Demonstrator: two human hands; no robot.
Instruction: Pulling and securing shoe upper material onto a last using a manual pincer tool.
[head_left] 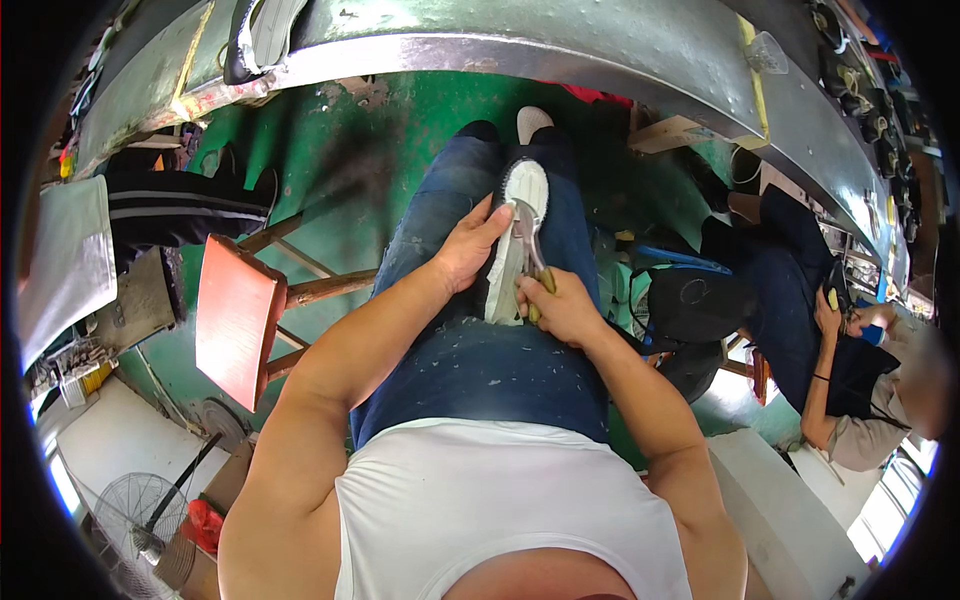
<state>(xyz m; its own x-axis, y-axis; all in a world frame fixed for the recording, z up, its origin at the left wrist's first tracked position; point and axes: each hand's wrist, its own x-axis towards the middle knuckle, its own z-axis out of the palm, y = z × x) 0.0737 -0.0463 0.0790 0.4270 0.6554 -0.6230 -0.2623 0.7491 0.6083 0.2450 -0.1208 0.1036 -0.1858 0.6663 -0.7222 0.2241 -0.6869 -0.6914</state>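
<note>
A shoe (pixel 504 291) lies bottom up along my thighs, its whitish underside facing me and its edge dark. My left hand (pixel 472 243) is closed round its left side, with the thumb on the underside near the middle. In my right hand (pixel 560 307) is a pair of pliers (pixel 531 240) with yellowish handles and metal jaws. Its head rests against the middle of the shoe, and the fingers are wrapped round the handles. Whether the jaws grip any material is too small to tell.
Ahead runs a metal-topped bench (pixel 500 25) with a dark shoe (pixel 262 40) on it. A red-topped stool (pixel 238 318) stands at my left. A co-worker (pixel 800 300) sits at the right, and another person's dark trousers (pixel 180 208) show at left. A fan (pixel 140 515) stands lower left.
</note>
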